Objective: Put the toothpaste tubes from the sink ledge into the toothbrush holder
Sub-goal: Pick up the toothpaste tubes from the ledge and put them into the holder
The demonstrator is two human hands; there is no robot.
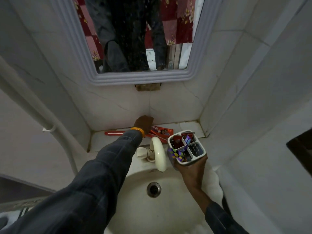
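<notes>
A white toothbrush holder point(199, 155) with several compartments is held in my right hand point(192, 168) above the basin's right side. Red tubes and a purple brush stick out of its compartments. On the tiled sink ledge point(189, 127) lie red toothpaste tubes: one point(163, 131) with printed pictures at the middle and a slimmer red one point(114, 132) to its left. My left hand point(144, 123) reaches over the ledge and rests on the near end of the printed tube, fingers curled down; whether it grips the tube is hidden.
A cream tap point(158, 152) curves over the white basin point(168, 208) with its drain point(153, 189). A framed mirror point(135, 76) hangs above the ledge. Tiled walls close in on both sides, and a white pipe point(50, 119) runs down the left.
</notes>
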